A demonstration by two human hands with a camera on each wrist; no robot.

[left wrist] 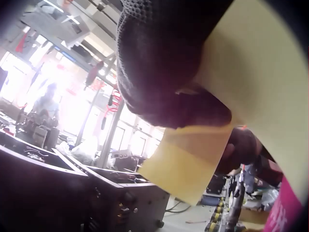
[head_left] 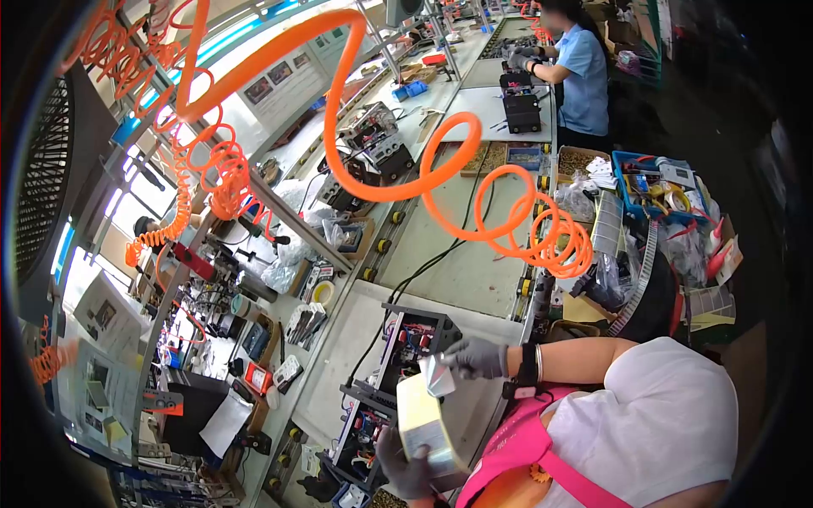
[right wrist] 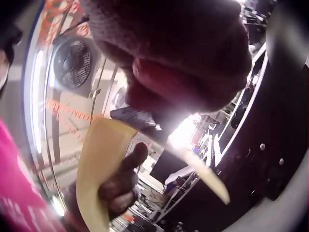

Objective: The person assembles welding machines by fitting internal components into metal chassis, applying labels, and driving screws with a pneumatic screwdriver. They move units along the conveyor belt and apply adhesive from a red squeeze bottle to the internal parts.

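Note:
A bent pale-yellow sheet point(head_left: 421, 405), silvery across its lower part, is in front of the person's body. My left hand point(head_left: 405, 466), in a dark grey glove, grips its lower edge; the left wrist view shows the sheet point(left wrist: 260, 82) curving past the fingers. My right hand point(head_left: 477, 358), also gloved, pinches a small silvery piece, likely a label point(head_left: 436, 377), over the sheet's upper end. In the right wrist view the right hand point(right wrist: 174, 53) hides most of that piece. Beside the hands are two open black cases, one upper point(head_left: 415, 334) and one lower point(head_left: 364, 436), with wiring inside.
Orange coiled air hoses point(head_left: 457, 229) hang over the line. Black cables point(head_left: 432, 262) run along the bench. Parts and tools crowd the left-side shelf point(head_left: 288, 326). A blue crate point(head_left: 660, 182) full of tapes and bags stands right. Another person point(head_left: 583, 76) works farther up the line.

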